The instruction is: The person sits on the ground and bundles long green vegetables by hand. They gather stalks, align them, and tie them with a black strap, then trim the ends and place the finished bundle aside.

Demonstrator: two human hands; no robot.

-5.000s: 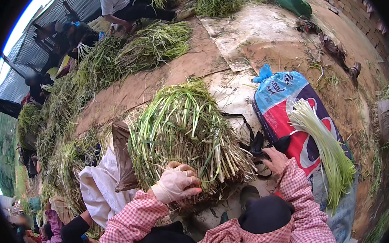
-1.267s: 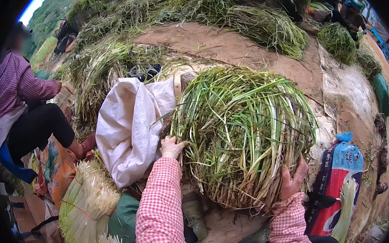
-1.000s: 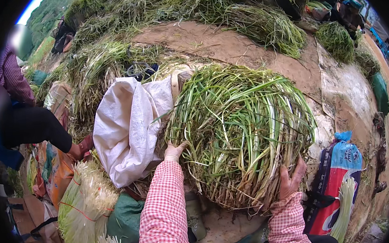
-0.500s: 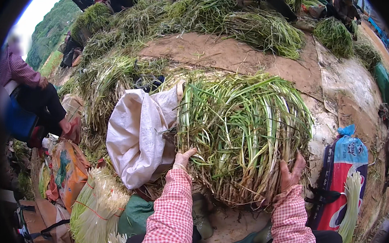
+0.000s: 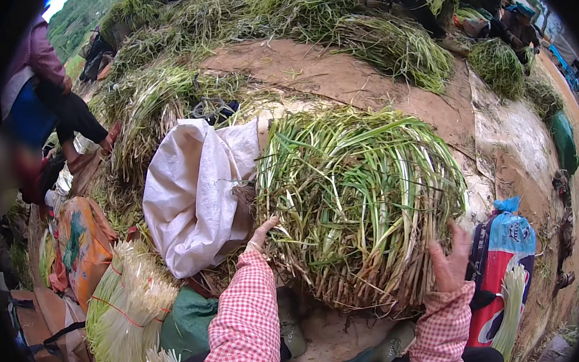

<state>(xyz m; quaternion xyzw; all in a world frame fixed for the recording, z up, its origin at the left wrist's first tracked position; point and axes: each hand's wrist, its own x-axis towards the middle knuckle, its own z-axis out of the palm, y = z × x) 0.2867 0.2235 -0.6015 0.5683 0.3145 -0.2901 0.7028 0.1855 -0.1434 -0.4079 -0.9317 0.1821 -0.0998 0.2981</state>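
Observation:
In front of me lies a big pile of scallion-like greens (image 5: 365,195), long green leaves above and brown, soil-covered stem ends toward me. My left hand (image 5: 262,233) rests against the pile's near left side, one finger stretched out and the others partly hidden. To the pile's right, my right hand (image 5: 450,258) is open, fingers spread and pointing up, beside the stems. Both my sleeves are red-and-white checked. A white woven sack (image 5: 199,195) lies crumpled against the pile's left side.
Bundles of pale trimmed stems (image 5: 125,296) tied with red bands lie at the left, near an orange bag (image 5: 83,238) and a green sack (image 5: 188,319). At right lies a blue, red and dark sack (image 5: 503,266) with pale stems. More heaps of greens (image 5: 388,51) and seated people are beyond.
My right hand has come away from the stems, moving slightly right with its fingers spreading. My left hand has shifted a little left along the pile. The view has moved slightly.

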